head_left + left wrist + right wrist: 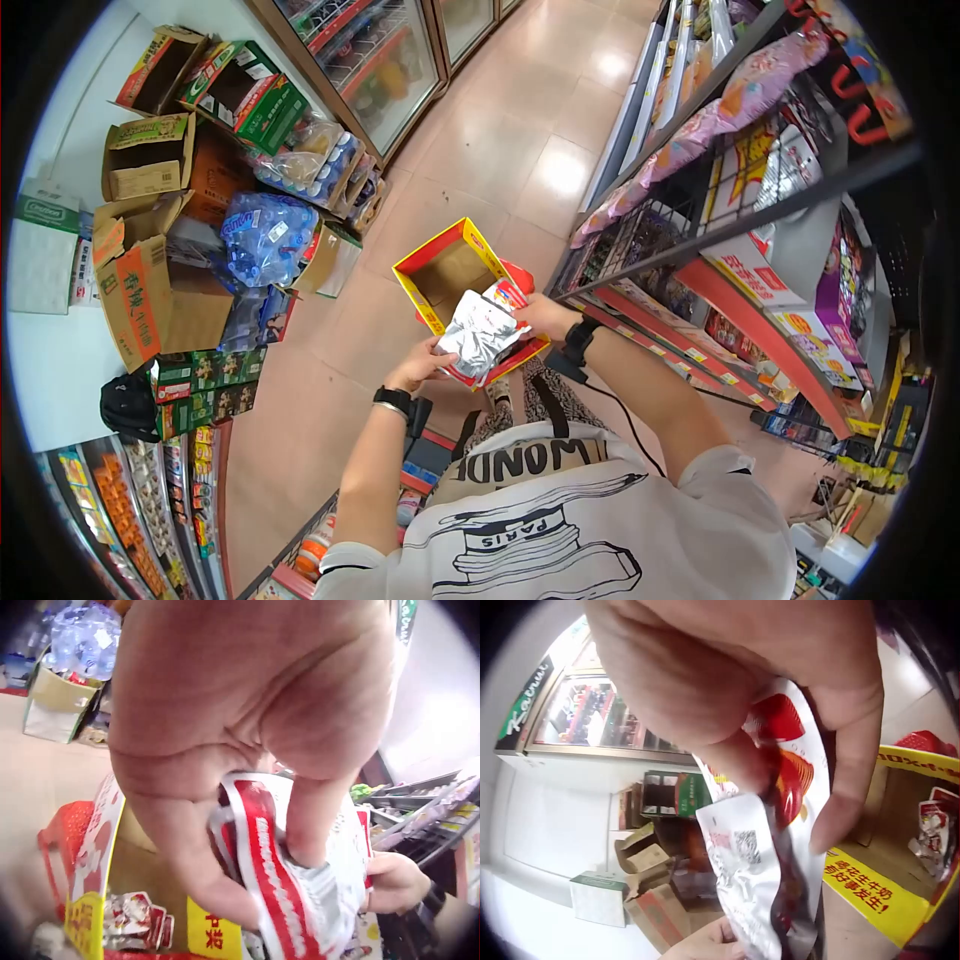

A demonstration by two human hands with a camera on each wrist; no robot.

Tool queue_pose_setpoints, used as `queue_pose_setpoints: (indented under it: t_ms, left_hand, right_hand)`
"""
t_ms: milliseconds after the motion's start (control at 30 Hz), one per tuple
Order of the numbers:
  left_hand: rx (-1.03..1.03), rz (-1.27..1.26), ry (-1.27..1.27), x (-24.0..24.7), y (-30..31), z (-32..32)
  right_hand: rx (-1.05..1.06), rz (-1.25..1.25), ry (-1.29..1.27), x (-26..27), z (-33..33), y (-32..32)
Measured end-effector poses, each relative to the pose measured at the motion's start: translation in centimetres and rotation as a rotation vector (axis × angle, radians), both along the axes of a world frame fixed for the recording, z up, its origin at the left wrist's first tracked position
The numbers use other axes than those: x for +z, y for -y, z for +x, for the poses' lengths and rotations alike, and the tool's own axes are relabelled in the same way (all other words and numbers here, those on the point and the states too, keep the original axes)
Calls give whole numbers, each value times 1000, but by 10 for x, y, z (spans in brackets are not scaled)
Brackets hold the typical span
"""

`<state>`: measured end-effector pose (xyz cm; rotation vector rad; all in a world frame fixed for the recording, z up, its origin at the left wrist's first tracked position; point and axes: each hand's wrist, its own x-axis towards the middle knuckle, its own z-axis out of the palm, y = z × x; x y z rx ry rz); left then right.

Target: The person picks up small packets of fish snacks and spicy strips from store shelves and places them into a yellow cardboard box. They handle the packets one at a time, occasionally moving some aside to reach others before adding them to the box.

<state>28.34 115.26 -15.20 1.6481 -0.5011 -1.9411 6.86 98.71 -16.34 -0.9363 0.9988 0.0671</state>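
Both hands hold a small bunch of shiny silver foil packets [478, 335] over a yellow-edged cardboard box [440, 272] in front of the body. My left hand [415, 367] pinches the bunch at its near left side; in the left wrist view a red-and-white packet [271, 862] sits between thumb and fingers. On the far side, my right hand [548, 317] grips packets with a red printed front [789, 784], and a silver back with a square code [742, 859] overlaps them. Inside the box lie several small red-and-white packets [139, 919].
A red perforated basket [69, 847] shows beside and under the box. Stocked shelves [720, 330] run close on the right. At left stand open cartons [150, 290], wrapped bottles [268, 238] and a glass-door fridge [385, 80]. Tiled floor [480, 150] stretches ahead.
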Motion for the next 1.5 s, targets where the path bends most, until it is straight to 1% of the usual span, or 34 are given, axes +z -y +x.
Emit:
queue_pose_setpoints:
  t_ms: [33, 100, 133, 167, 200, 233, 300, 367, 433, 500, 567, 600, 633, 667, 700, 733, 800, 900, 967, 1000, 1067, 1100, 1167, 1200, 1267, 1300, 1367, 1400, 1433, 1500]
  left_hand:
    - [3, 4, -4, -19, -2, -3]
    - [208, 51, -5, -51, -7, -12]
    - [277, 100, 9, -55, -7, -18]
    - [278, 103, 6, -60, -7, -23]
    - [324, 126, 60, -62, -5, -28]
    - [367, 149, 114, -65, -2, -33]
    - [405, 153, 118, -73, 0, -38]
    - [442, 133, 207, -85, -1, -41]
    - [439, 148, 252, -78, 1, -43]
    - [431, 157, 300, -72, 2, -44]
    - [502, 135, 235, -72, -5, -46]
    - [556, 120, 171, -70, -6, -47]
    - [547, 117, 171, -70, -6, -47]
    - [568, 137, 156, -69, -6, -47]
    - [590, 158, 141, -66, -6, -48]
    - [652, 136, 105, -69, -8, -49]
    - [635, 119, 96, -68, -10, -49]
    - [567, 101, 97, -56, -9, -46]
    - [419, 123, 14, -47, -10, -38]
    - [409, 110, 16, -42, -12, -35]
    - [404, 92, -39, -36, -20, -30]
    - [384, 68, -41, -34, -24, -27]
    - [452, 87, -66, -32, -35, -21]
    - [455, 71, -65, -32, -40, -17]
    - [427, 28, -68, -32, -48, -8]
    - [434, 31, -58, -29, -52, -4]
    - [419, 11, -44, -28, -58, 4]
    - [429, 7, -48, -27, -60, 7]
    - [439, 4, -50, -25, -60, 11]
    - [427, -22, -56, -24, -60, 14]
  right_hand:
    - [-59, 30, -32, -28, 0, -4]
    - [-83, 78, -152, -24, -1, -7]
    - [-127, 100, -187, -22, 0, -9]
    - [-173, 123, -223, -21, 1, -11]
    - [-226, 134, -254, -19, 2, -13]
    - [-226, 138, -258, -19, 2, -14]
    - [-312, 202, -298, -21, 1, -16]
    - [-340, 211, -316, -39, 0, -20]
    - [-429, 158, -342, -47, 1, -26]
    - [-429, 154, -360, -74, -2, -31]
    - [-434, 148, -375, -83, -2, -32]
    - [-414, 193, -362, -80, -1, -33]
    - [-394, 237, -349, -77, 0, -34]
    - [-455, 277, -331, -73, 1, -36]
    - [-463, 276, -329, -76, 0, -38]
    - [-446, 279, -304, -84, -2, -41]
    - [-437, 280, -275, -92, -6, -46]
    - [-421, 231, -254, -95, -16, -47]
    - [-171, 147, -281, -96, -24, -45]
    - [-183, 137, -275, -89, -26, -44]
    - [-116, 23, -282, -69, -32, -46]
    - [-138, 2, -278, -62, -36, -47]
    - [-119, -29, -263, -47, -46, -51]
    - [-152, -57, -263, -40, -53, -52]
    - [-132, -102, -134, -26, -66, -54]
    - [-162, -126, -130, -18, -75, -55]
    - [-197, -230, -9, -1, -94, -59]
    - [-178, -380, 17, 11, -105, -58]
    - [-199, -401, 25, 22, -116, -57]
    - [-169, -678, -75, 47, -138, -59]
